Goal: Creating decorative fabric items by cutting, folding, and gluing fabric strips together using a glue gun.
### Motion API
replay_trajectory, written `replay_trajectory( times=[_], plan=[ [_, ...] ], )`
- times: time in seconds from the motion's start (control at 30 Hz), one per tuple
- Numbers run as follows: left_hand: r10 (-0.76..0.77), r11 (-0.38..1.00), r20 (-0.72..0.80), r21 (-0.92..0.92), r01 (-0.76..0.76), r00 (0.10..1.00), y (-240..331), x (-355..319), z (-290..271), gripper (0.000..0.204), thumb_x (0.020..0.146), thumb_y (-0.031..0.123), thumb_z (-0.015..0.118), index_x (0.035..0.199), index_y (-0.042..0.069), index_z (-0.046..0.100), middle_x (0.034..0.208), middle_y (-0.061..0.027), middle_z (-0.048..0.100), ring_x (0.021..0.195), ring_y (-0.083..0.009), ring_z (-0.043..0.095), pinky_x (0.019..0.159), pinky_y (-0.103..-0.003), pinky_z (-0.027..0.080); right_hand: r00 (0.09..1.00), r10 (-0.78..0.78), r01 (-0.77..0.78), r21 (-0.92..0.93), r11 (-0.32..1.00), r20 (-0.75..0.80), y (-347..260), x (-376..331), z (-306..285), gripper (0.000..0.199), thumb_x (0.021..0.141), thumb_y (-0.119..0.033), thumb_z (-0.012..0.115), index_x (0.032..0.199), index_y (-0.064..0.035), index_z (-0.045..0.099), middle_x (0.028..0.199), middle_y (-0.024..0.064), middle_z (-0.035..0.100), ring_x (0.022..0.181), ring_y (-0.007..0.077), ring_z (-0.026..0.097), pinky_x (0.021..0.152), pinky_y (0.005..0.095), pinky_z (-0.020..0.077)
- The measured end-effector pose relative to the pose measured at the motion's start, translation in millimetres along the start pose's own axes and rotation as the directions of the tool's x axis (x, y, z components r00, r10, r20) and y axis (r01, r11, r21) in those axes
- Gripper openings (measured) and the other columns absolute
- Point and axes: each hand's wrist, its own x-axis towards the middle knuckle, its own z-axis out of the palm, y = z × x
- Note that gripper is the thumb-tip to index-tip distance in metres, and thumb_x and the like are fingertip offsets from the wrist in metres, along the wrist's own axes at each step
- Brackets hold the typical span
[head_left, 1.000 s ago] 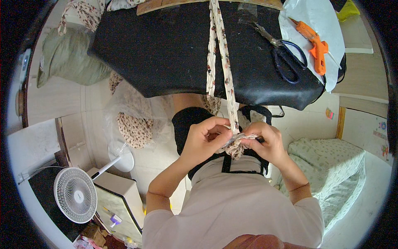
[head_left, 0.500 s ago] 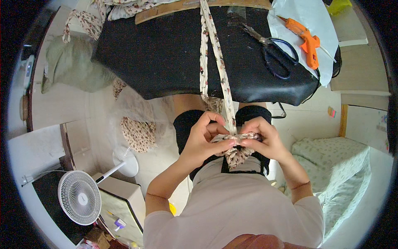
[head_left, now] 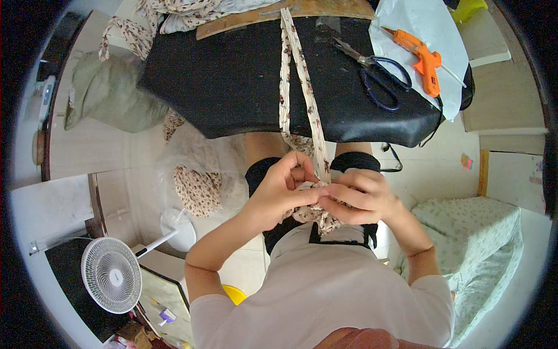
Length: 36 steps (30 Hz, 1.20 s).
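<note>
A long floral fabric strip runs in two strands from the wooden board at the table's far edge, down across the black table, to my lap. My left hand and my right hand meet over my lap, both pinching the bunched near end of the strip. Their fingertips touch at the gathered fabric, and more floral cloth hangs beneath them.
Black-handled scissors and an orange glue gun on white paper lie at the table's right. Floral fabric is piled at the far edge. A white fan stands at lower left, a bag of cloth below the table, and a bed at right.
My hands have closed together on the strip's end, and the view has shifted slightly so the table sits lower in the picture.
</note>
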Motion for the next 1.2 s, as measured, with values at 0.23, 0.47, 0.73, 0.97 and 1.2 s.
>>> replay_trajectory(
  times=[0.23, 0.47, 0.73, 0.97, 1.2],
  plan=[
    [0.143, 0.903, 0.080, 0.397, -0.164, 0.986, 2.9, 7.7, -13.6, 0.043, 0.076, 0.012, 0.077, 0.105, 0.008, 0.045, 0.097, -0.0061, 0.056, 0.081, -0.0103, 0.057, 0.066, -0.023, 0.047, 0.998, -0.047, 0.047, -0.004, 0.999, 0.048, 14.3, -6.4, -8.6, 0.029, 0.069, -0.013, 0.064, 0.096, -0.0019, 0.063, 0.103, 0.0122, 0.061, 0.083, 0.0225, 0.064, 0.061, 0.0283, 0.0551],
    [0.571, 0.032, 0.494, 0.785, -0.619, 0.656, -2.2, 4.4, -0.7, 0.057, 0.072, 0.014, 0.077, 0.122, 0.016, 0.051, 0.110, -0.0092, 0.049, 0.079, -0.0236, 0.059, 0.063, -0.026, 0.049, 0.996, 0.082, -0.076, 0.126, 0.989, -0.038, 15.3, -11.0, -0.5, 0.029, 0.067, -0.009, 0.065, 0.094, 0.0024, 0.062, 0.098, 0.0154, 0.062, 0.079, 0.0260, 0.066, 0.061, 0.0319, 0.0556],
    [0.616, -0.488, 0.751, 0.602, -0.632, 0.240, -13.2, 14.9, -15.9, 0.021, 0.070, 0.003, 0.067, 0.091, 0.001, 0.062, 0.106, -0.0134, 0.057, 0.079, -0.0252, 0.062, 0.061, -0.029, 0.053, 0.995, 0.097, -0.091, 0.149, 0.985, -0.034, 20.8, -6.9, -1.7, 0.027, 0.070, -0.010, 0.063, 0.094, 0.0021, 0.064, 0.097, 0.0148, 0.063, 0.079, 0.0247, 0.066, 0.062, 0.0305, 0.0556],
    [0.579, -0.483, 0.780, 0.564, -0.670, 0.238, -15.6, 10.2, -19.4, 0.019, 0.070, 0.002, 0.067, 0.087, -0.004, 0.061, 0.099, -0.0164, 0.060, 0.079, -0.0276, 0.063, 0.064, -0.030, 0.055, 0.997, -0.044, 0.045, -0.009, 0.999, 0.064, 22.2, -4.1, -11.0, 0.030, 0.070, -0.013, 0.063, 0.097, -0.0006, 0.066, 0.097, 0.0099, 0.063, 0.081, 0.0212, 0.065, 0.064, 0.0272, 0.0559],
    [0.660, -0.227, 0.648, 0.655, -0.721, 0.380, -23.6, 7.8, -21.4, 0.025, 0.066, -0.002, 0.069, 0.090, -0.002, 0.062, 0.093, -0.0151, 0.063, 0.077, -0.0272, 0.065, 0.063, -0.030, 0.055, 0.989, -0.088, 0.096, -0.064, 0.993, 0.120, 23.8, -3.7, -13.0, 0.030, 0.070, -0.015, 0.064, 0.098, -0.0027, 0.066, 0.096, 0.0088, 0.062, 0.079, 0.0181, 0.064, 0.063, 0.0251, 0.0556]
  ],
)
